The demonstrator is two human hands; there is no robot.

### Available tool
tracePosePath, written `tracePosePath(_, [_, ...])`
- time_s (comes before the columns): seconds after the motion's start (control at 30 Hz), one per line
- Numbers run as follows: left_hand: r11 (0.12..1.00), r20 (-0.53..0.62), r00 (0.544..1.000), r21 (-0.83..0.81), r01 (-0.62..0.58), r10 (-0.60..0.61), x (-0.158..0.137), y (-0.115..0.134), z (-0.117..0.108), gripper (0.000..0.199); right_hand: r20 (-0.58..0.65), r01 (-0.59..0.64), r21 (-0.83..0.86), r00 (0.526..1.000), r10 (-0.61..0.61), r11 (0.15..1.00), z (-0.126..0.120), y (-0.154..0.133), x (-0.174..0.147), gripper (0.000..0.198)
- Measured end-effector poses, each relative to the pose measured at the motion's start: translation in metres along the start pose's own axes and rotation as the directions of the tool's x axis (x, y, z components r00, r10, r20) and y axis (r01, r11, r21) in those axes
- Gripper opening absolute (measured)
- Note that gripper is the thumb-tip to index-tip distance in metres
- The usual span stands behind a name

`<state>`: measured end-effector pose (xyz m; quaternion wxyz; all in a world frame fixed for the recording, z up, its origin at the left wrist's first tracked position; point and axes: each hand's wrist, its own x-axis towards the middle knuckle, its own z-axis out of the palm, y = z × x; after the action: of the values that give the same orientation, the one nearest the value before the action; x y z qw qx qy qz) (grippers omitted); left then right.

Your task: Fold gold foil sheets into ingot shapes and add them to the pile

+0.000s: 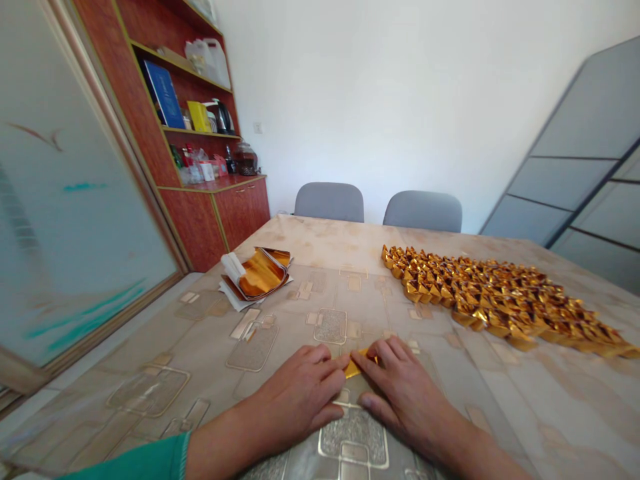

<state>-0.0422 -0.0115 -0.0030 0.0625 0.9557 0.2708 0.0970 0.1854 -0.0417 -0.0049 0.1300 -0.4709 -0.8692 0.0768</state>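
A small folded piece of gold foil paper (354,366) lies on the patterned tablecloth (280,400), right in front of me. My left hand (305,387) has its bent fingertips on the left end of the foil, with the thumb held lower and apart from it. From the other side, my right hand (400,380) grips the right end, its curled fingers covering that part. Only the middle strip of the paper shows between the two hands. To the far right sit rows of folded gold foil pieces (490,293), packed close together.
A loose stack of gold foil sheets (263,273) with white paper lies on the left of the table. Two grey chairs (329,201) stand behind the far edge. A red-brown cabinet (200,207) with bottles and a kettle is at the back left.
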Motion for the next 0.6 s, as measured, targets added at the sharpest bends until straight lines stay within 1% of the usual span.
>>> tracePosePath(0.13, [1.000, -0.025, 1.000, 0.002, 0.006, -0.006, 0.004, 0.001, 0.003, 0.014, -0.031, -0.027, -0.012, 0.999, 0.026, 1.000, 0.002, 0.009, -0.004, 0.033])
tracePosePath(0.27, [0.998, -0.027, 0.998, -0.016, 0.053, -0.053, 0.014, -0.001, 0.005, 0.011, -0.103, -0.073, -0.052, 0.992, 0.067, 0.996, 0.004, 0.021, -0.002, 0.023])
tracePosePath(0.37, [0.984, -0.038, 0.986, -0.087, 0.157, -0.161, 0.024, -0.002, 0.003, 0.014, -0.121, -0.106, -0.083, 0.988, 0.095, 0.991, 0.006, 0.024, 0.003, 0.016])
tracePosePath(0.47, [0.945, -0.071, 0.954, -0.175, 0.275, -0.291, 0.031, -0.004, 0.002, 0.003, -0.135, -0.138, -0.060, 0.982, 0.129, 0.989, 0.006, 0.025, 0.009, 0.015])
tracePosePath(0.6, [0.894, -0.084, 0.903, -0.205, 0.398, -0.421, 0.030, -0.006, 0.006, 0.021, -0.177, -0.135, 0.019, 0.975, 0.136, 0.991, 0.005, 0.025, 0.011, 0.015])
